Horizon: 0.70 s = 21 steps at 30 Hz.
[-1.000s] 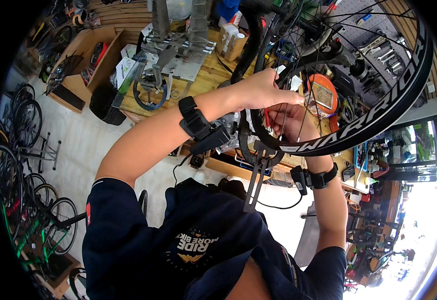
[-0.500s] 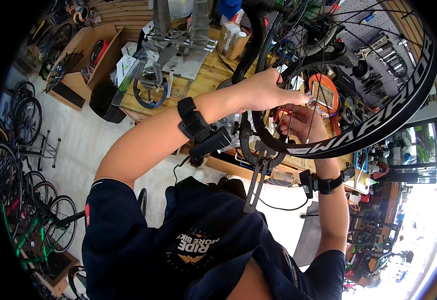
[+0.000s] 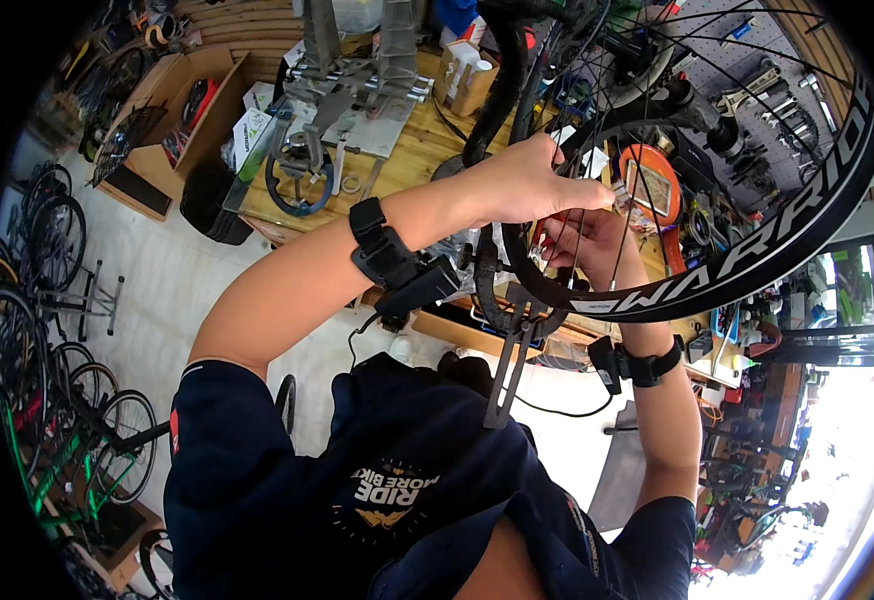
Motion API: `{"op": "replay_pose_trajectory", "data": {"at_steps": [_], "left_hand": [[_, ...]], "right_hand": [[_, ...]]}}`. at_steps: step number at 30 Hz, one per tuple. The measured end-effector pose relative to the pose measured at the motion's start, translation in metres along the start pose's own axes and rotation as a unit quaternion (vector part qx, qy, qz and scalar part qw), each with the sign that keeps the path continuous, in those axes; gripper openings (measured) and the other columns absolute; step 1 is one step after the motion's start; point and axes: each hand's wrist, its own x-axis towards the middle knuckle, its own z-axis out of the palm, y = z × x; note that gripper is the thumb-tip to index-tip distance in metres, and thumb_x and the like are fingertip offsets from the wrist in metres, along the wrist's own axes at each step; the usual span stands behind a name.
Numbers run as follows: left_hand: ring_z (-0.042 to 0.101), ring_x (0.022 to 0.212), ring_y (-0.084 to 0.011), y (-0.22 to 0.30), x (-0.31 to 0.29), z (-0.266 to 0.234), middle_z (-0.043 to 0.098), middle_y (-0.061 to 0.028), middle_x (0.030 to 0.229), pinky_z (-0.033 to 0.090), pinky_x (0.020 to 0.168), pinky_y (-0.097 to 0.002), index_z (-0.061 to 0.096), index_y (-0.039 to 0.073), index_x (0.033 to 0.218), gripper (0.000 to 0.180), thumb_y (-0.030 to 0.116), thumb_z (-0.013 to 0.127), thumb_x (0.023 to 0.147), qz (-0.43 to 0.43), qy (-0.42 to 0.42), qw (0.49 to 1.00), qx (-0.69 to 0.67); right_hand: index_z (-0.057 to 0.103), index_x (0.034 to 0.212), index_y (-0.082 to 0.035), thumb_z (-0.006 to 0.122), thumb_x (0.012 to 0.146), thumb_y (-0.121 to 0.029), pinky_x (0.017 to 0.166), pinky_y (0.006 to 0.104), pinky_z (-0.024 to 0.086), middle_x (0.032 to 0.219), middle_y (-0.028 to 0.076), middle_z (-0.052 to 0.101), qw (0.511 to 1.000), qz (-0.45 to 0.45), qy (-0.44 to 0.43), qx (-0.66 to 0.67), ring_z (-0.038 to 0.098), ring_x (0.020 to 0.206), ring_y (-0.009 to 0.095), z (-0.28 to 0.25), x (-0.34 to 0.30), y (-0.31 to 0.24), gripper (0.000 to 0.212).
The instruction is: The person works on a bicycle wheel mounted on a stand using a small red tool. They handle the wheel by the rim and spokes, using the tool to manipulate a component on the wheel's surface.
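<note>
Use the black wheel rim (image 3: 750,262) as the reference; the work in hand is at its spokes (image 3: 622,245), which stand inside its ring.

Change over the last second: the white lettering on the rim has shifted slightly rightward and the lower edge sits a little lower. The rim therefore appears to have turned a small amount, though some of this may be the wheel swinging.

Your right hand (image 3: 597,240) lies behind the lower part of the rim, among the spokes. Its fingertips have come back leftward from their place half a second ago, toward the left side of the ring. They are drawn together on a small red tool (image 3: 547,238), mostly hidden and just inside the rim.

Your left hand (image 3: 532,185) crosses the rim's left side in nearly the same place as before, thumb extended over the spokes. Its other fingers are hidden; whether they grip anything cannot be told.

Meaning for the work: judged from this small shift, the spoke work is probably continuing, with the tool's contact unconfirmed.
</note>
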Motion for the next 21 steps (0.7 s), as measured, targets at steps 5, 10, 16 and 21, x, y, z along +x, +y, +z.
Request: {"op": "replay_pose_trajectory", "data": {"at_steps": [5,10,16,21], "left_hand": [[0.056,0.086,-0.0164,-0.005,0.002,0.002,0.057,-0.0112,0.093,0.045,0.073,-0.0262,0.051,-0.011,0.116,0.089,0.06,0.078,0.069,0.003,0.023,1.0,0.006],[0.056,0.085,-0.0158,-0.006,0.004,0.004,0.057,-0.0102,0.092,0.045,0.074,-0.0263,0.052,-0.01,0.113,0.086,0.059,0.078,0.07,0.0,0.029,1.0,0.005],[0.057,0.084,-0.0141,-0.013,0.007,0.003,0.058,-0.0099,0.093,0.046,0.073,-0.0259,0.053,-0.009,0.113,0.08,0.056,0.078,0.073,0.002,0.021,1.0,0.008],[0.056,0.077,-0.0118,-0.006,0.003,0.006,0.058,-0.0073,0.087,0.046,0.069,-0.0247,0.056,-0.006,0.105,0.069,0.053,0.078,0.076,0.008,0.034,0.999,-0.005]], "right_hand": [[0.061,0.104,0.004,0.071,0.092,-0.015,0.06,0.0267,0.053,0.085,0.007,0.066,0.998,-0.016,0.004,-0.057,0.065,0.069,0.012,0.005,-0.002,-0.009,0.024],[0.062,0.102,0.003,0.072,0.091,-0.016,0.058,0.0256,0.051,0.079,0.005,0.066,0.998,-0.048,0.0,-0.048,0.063,0.065,0.011,0.006,-0.002,-0.005,0.024],[0.061,0.099,0.004,0.066,0.095,-0.016,0.059,0.0238,0.052,0.077,0.004,0.064,0.994,-0.083,0.018,-0.075,0.063,0.065,0.01,0.003,0.0,0.001,0.021],[0.058,0.101,0.004,0.07,0.092,-0.015,0.059,0.0232,0.05,0.08,0.003,0.064,0.99,-0.097,0.003,-0.107,0.061,0.065,0.009,0.009,-0.002,0.0,0.024]]}}
